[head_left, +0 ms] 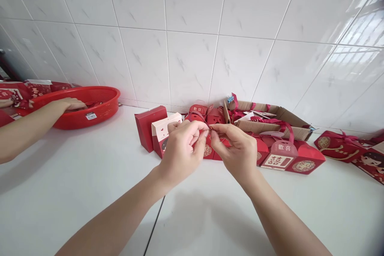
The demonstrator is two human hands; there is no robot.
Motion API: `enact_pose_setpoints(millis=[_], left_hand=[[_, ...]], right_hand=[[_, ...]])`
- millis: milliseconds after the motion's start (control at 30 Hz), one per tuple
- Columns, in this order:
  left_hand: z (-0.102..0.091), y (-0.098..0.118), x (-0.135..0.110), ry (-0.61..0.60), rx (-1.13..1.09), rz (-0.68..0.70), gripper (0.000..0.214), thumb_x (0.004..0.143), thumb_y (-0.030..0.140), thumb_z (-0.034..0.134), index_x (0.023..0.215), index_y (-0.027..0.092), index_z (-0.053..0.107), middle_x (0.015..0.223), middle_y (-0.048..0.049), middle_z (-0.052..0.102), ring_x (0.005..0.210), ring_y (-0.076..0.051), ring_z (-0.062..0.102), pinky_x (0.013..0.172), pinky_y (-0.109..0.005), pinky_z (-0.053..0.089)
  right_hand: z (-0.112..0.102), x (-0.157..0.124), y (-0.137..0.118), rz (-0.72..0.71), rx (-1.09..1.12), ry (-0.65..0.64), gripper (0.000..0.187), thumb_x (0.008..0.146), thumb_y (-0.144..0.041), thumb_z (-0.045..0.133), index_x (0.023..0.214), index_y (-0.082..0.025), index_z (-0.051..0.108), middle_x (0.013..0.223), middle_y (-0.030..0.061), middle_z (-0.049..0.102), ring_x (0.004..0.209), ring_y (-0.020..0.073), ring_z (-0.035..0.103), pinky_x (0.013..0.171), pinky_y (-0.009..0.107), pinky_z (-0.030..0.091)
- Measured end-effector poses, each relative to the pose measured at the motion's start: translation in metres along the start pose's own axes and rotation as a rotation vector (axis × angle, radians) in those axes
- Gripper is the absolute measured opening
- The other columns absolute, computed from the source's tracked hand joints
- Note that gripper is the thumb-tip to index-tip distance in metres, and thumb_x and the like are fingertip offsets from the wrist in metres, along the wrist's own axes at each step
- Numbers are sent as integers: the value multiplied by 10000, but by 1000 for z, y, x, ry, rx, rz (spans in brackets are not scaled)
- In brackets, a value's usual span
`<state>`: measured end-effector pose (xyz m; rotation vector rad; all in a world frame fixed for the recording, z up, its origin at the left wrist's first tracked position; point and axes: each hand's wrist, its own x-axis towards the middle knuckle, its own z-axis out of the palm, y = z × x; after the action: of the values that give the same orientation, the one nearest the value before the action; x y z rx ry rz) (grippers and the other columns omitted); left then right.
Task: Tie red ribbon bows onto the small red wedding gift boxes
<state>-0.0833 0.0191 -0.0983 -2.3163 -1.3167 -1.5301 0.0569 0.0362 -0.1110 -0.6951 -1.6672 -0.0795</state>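
Above the white table, my left hand and my right hand meet fingertip to fingertip. Both pinch a thin dark red ribbon, part of which loops up behind the left fingers. Behind my hands stand several red gift boxes with printed patterns, partly covered by my fingers. Left of them are a plain red box and a box with a cream panel. To the right of my right hand sits a finished-looking red box with a white label and gold emblem.
An open cardboard box holding red ribbons and cards stands by the tiled wall. More red boxes lie far right. At left, another person's arm reaches into a red plastic basket.
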Motion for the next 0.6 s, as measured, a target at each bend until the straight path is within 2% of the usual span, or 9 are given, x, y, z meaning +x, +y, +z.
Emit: enact_pose_setpoints(millis=[100, 167, 233, 300, 367, 500, 600], left_hand=[[-12, -3, 5, -181, 57, -61, 129, 867, 184, 473, 791, 202, 575, 536, 62, 378, 541, -107, 383, 714, -315, 364], [-22, -4, 6, -333, 69, -104, 164, 878, 212, 463, 770, 218, 586, 542, 44, 433, 584, -129, 425, 688, -306, 380], [-31, -2, 6, -470, 16, -130, 191, 885, 229, 451, 747, 222, 583, 576, 27, 484, 606, -139, 459, 620, -281, 389], [-38, 1, 4, -561, -78, -140, 193, 888, 238, 440, 754, 221, 579, 623, 15, 524, 597, -136, 484, 548, -260, 387], [-43, 5, 3, -616, -163, -141, 193, 896, 245, 422, 787, 222, 580, 662, 7, 549, 592, -135, 504, 511, -249, 392], [-48, 5, 5, -665, -233, -146, 188, 899, 256, 414, 780, 221, 556, 690, 2, 549, 592, -132, 510, 491, -239, 407], [-49, 3, 8, -657, -228, -202, 179, 895, 245, 419, 746, 221, 515, 712, 5, 543, 588, -122, 495, 481, -231, 404]], right_hand=[[-10, 4, 1, 27, 49, -195, 134, 809, -117, 596, 905, -183, 662, 819, 27, 703, 719, 124, 661, 639, 209, 560], [-20, 7, 0, 13, 85, -344, 270, 808, -161, 632, 1077, -186, 625, 1018, 62, 677, 929, 161, 653, 796, 257, 563], [-29, 10, 0, -34, 129, -469, 455, 813, -208, 652, 1252, -196, 531, 1243, 98, 576, 1149, 198, 564, 946, 317, 515], [-35, 13, 0, -85, 213, -580, 517, 827, -231, 649, 1316, -217, 480, 1317, 101, 524, 1231, 206, 503, 1005, 349, 481], [-37, 14, 1, -100, 323, -641, 467, 838, -236, 641, 1287, -239, 512, 1260, 85, 572, 1180, 194, 546, 956, 338, 520], [-37, 13, 4, -34, 448, -653, 316, 838, -238, 640, 1152, -259, 617, 1188, 66, 609, 977, 165, 648, 753, 277, 599], [-36, 14, 5, -4, 476, -664, 238, 844, -214, 631, 1078, -252, 657, 1166, 60, 609, 973, 161, 647, 754, 282, 602]])
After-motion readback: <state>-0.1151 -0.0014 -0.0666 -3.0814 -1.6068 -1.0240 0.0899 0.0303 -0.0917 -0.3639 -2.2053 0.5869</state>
